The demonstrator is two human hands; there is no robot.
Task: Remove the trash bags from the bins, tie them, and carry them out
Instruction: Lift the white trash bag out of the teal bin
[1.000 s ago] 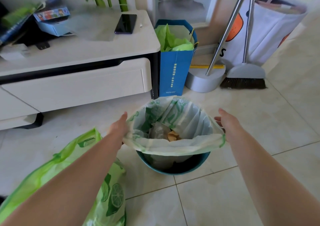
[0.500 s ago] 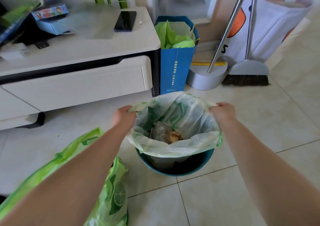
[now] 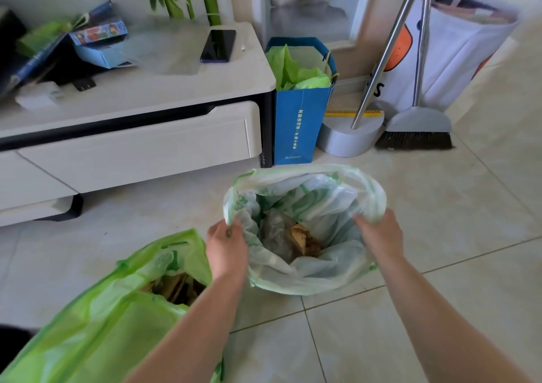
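Two bare hands grip the rim of a thin white trash bag (image 3: 308,277) printed with green, low over a tiled floor (image 3: 440,206). The left hand (image 3: 227,246) pinches the bag's near-left edge, fingers closed on the plastic. The right hand (image 3: 379,236) holds the right edge, fingers curled into the film. The bag's mouth gapes wide between them, showing crumpled paper and brown scraps (image 3: 293,239) inside. The bin itself cannot be seen; the bag's sagging sides hide whatever is beneath, so whether the bag has cleared the bin is unclear.

Just beside the left forearm lies a bright green bag (image 3: 102,318), also open, with brown rubbish showing in its mouth. Beyond stand a white cabinet (image 3: 140,145) carrying a dark phone (image 3: 218,45), a blue paper bag (image 3: 296,127) stuffed with green tissue, and a broom (image 3: 416,130) with a dustpan.

Judging from this, the bag is being lifted or gathered before tying. The film looks thin, so a hard pull at the two pinched spots could stretch or tear it. With the mouth this open, tilting the bag could spill scraps onto the floor. The untied green bag nearby could be knocked over by the left arm.
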